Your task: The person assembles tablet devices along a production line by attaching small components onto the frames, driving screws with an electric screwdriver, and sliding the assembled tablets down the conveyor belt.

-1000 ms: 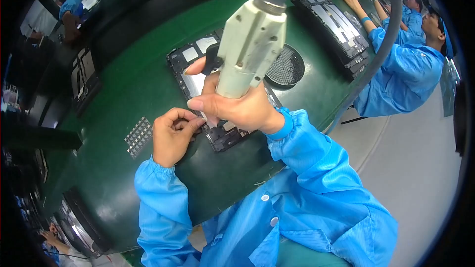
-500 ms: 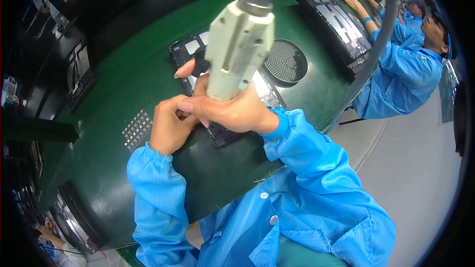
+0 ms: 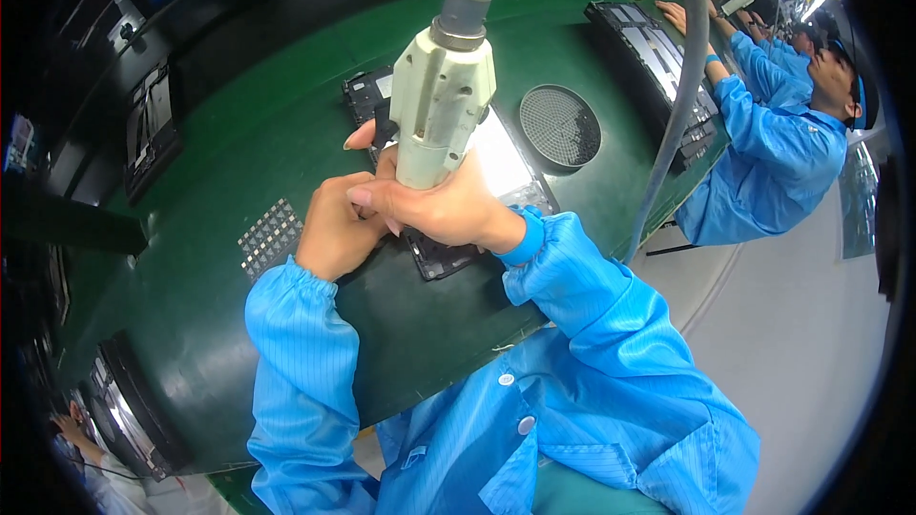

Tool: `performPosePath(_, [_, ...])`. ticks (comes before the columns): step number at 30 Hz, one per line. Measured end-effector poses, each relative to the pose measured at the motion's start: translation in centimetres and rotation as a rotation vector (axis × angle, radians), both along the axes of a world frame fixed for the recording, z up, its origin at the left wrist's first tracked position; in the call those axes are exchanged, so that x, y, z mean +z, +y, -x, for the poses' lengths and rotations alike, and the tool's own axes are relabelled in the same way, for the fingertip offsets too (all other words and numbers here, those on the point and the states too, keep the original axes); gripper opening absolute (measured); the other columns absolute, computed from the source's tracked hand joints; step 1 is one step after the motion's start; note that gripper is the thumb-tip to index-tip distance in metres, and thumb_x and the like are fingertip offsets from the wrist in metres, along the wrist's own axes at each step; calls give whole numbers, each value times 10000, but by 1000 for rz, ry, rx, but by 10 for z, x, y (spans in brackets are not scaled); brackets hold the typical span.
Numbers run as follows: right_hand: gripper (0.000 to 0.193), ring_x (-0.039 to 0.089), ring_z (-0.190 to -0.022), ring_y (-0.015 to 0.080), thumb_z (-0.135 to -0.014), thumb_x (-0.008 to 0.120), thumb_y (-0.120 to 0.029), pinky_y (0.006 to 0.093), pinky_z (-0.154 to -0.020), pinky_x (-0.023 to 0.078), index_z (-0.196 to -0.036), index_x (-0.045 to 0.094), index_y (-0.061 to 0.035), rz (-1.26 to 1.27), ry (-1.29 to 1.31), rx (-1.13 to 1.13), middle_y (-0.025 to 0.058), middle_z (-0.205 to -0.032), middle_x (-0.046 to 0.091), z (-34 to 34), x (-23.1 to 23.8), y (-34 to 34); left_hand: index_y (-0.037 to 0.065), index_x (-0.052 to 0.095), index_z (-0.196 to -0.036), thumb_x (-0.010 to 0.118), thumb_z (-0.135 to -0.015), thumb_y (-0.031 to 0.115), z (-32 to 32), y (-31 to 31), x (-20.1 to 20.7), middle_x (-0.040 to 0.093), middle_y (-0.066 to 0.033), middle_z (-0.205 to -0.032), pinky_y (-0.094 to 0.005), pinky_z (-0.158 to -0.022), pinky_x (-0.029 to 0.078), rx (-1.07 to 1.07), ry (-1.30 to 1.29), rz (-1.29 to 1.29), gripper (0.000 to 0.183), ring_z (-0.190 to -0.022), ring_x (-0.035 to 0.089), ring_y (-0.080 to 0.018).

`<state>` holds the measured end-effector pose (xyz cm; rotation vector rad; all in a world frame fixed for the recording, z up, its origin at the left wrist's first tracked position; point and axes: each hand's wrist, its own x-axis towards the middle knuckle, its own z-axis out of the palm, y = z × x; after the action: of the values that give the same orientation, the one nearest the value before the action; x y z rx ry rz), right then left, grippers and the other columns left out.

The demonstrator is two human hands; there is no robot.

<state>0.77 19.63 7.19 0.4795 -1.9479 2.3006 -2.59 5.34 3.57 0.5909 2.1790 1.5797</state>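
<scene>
My right hand (image 3: 453,210) is wrapped round the lower end of a pale cream electric screwdriver (image 3: 439,100) that stands nearly upright. Its tip is hidden behind my hands. Against the right thumb, my left hand (image 3: 336,229) is closed with its fingertips pressed together; whatever they pinch cannot be made out. Beneath both hands lies a flat black device chassis (image 3: 444,262) with a bright silver-white panel (image 3: 501,157). A black strap or tab (image 3: 384,124) shows beside the screwdriver, by my raised right index finger.
Right of the chassis sits a round dish (image 3: 561,129) of small dark parts. A sheet of small pieces (image 3: 270,236) lies beside my left wrist on the green table (image 3: 420,324). Stacked chassis (image 3: 649,67) stand at the right, near a co-worker (image 3: 782,133). A grey cable (image 3: 682,105) hangs between.
The screwdriver has shifted slightly left and looks a little farther from the camera. My hands keep the same hold. The whole view has turned slightly.
</scene>
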Motion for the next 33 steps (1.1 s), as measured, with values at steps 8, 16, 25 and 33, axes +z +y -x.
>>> performPosePath(8, [346, 503, -478, 64, -753, 684, -26, 218, -451, 396, -1044, 503, 20, -2, -11, 17, 5, -551, 530, -3, -3, -6, -8, 601, -720, 596, -679, -86, -2, -3, 0, 606, -26, -623, -247, -550, 442, -33, 16, -86, 88, -602, 558, -97])
performPosePath(16, [286, 620, -744, 159, -698, 701, -105, 292, -676, 494, -943, 590, -9, -19, 43, -33, 90, -800, 633, -14, -12, -8, -9, 594, -812, 538, -755, -38, -1, -2, -3, 591, -66, -613, -270, -563, 460, -114, 329, -143, 84, -599, 572, -115])
performPosePath(25, [388, 524, -506, 68, -743, 697, -16, 217, -455, 416, -1074, 497, 11, -20, 163, -288, 29, -609, 551, -10, 30, 84, 18, 611, -869, 745, -601, 32, -46, 24, 18, 583, -154, -962, -419, -821, 454, -107, 823, 34, 300, -976, 543, -352])
performPosePath(33, [261, 533, -436, 115, -714, 677, 11, 235, -398, 409, -922, 521, 31, 122, 118, -459, 43, -547, 544, 37, 10, 160, 44, 627, -1000, 591, -707, -59, -71, 70, 0, 491, -214, -1231, -511, -947, 370, -240, 903, 177, 313, -1168, 453, -396])
